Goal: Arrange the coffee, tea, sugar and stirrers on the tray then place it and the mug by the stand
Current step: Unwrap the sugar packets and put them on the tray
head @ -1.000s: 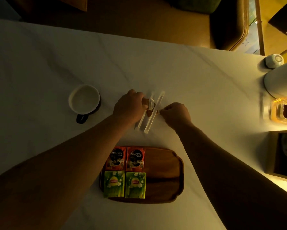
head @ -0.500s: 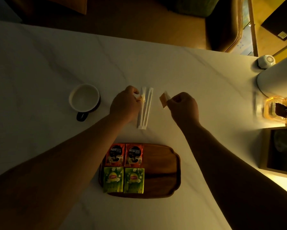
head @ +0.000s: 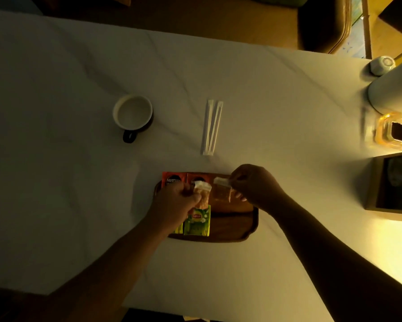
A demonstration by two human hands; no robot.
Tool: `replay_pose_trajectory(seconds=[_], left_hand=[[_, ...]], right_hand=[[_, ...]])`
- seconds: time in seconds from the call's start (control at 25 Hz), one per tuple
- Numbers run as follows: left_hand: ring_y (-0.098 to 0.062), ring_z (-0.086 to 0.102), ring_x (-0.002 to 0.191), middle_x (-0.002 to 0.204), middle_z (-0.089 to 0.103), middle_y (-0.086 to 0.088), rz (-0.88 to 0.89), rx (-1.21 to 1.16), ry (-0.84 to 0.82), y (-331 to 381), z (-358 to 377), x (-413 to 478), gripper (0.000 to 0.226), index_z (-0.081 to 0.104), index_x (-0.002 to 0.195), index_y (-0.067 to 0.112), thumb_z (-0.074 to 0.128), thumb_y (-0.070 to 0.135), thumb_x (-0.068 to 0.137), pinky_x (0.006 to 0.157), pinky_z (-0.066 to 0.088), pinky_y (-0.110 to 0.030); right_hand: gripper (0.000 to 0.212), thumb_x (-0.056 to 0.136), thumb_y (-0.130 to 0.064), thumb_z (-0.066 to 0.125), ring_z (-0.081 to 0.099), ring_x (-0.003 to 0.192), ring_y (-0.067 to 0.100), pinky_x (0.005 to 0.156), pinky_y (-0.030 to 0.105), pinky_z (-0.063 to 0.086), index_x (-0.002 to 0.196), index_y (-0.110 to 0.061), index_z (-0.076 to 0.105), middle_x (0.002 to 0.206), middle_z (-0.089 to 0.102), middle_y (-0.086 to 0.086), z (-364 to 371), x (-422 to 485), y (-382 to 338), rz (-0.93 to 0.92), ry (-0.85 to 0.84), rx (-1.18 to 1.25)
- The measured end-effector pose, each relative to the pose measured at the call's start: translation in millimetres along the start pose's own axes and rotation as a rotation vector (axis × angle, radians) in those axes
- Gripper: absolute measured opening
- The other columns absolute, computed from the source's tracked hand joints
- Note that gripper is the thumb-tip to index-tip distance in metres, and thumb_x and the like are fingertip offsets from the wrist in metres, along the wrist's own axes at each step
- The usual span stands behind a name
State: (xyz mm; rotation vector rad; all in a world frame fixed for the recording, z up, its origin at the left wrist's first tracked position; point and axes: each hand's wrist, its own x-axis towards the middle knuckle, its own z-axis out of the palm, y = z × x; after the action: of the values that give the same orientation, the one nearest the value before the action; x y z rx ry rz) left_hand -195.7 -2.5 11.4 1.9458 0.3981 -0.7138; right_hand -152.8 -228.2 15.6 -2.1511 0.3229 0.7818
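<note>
Dim white table (head: 79, 89); both hands pinch sugar sachets over the tray (head: 251, 228): left hand (head: 174, 205), right hand (head: 255, 184); careless release could cover the coffee packets (head: 174, 178).

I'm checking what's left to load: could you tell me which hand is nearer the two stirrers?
Right. The right hand sits just below-right of the stirrers; the left hand is lower, over the tray.

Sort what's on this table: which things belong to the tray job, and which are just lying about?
Job: tray, coffee sachets, tea bags, sugar packets, one in each hand's grip (left hand, right hand), stirrers not yet on the tray, mug.

Lying about: white cylinder, small white cup, glass dish, dark framed panel.
</note>
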Motion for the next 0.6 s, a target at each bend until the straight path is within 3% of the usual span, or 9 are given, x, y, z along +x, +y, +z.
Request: replay_pose_trajectory(seconds=[0.24,0.4,0.48,0.6], left_hand=[[-0.007,0.068,0.058,0.077,0.072,-0.001,-0.009,-0.020,-0.062,-20,16,-18,0.006,0.065,0.095,0.020,0.069,0.022,0.091,0.048,0.048,-0.017],[-0.004,0.065,0.053,0.074,0.072,0.001,-0.009,-0.069,-0.047,-16,25,-17,0.006,0.065,0.094,0.022,0.070,0.020,0.090,0.047,0.048,-0.015],[-0.003,0.065,0.053,0.075,0.072,0.001,-0.004,-0.100,-0.044,-15,31,-17,0.006,0.066,0.091,0.024,0.070,0.021,0.090,0.046,0.047,-0.015],[-0.001,0.066,0.054,0.072,0.072,0.006,-0.007,-0.120,-0.040,-14,39,-17,0.006,0.067,0.089,0.028,0.071,0.023,0.089,0.046,0.045,-0.012]], right_hand=[[0.011,0.091,-0.024,0.070,0.070,0.073,0.011,0.059,0.027,0.058,0.084,-0.032,0.066,0.087,0.070,-0.006,27,5,8,-0.061,0.104,-0.080],[0.005,0.092,-0.027,0.066,0.059,0.074,0.003,0.055,0.016,0.040,0.095,-0.030,0.069,0.087,0.063,-0.014,30,3,6,-0.113,0.221,-0.162],[0.008,0.094,-0.030,0.063,0.058,0.068,0.000,0.053,0.015,0.040,0.096,-0.028,0.070,0.085,0.064,-0.013,31,-8,9,-0.132,0.263,-0.164],[0.018,0.097,-0.037,0.062,0.069,0.056,0.006,0.048,0.017,0.048,0.081,-0.033,0.068,0.074,0.073,-0.007,37,-34,22,-0.018,0.055,0.004]])
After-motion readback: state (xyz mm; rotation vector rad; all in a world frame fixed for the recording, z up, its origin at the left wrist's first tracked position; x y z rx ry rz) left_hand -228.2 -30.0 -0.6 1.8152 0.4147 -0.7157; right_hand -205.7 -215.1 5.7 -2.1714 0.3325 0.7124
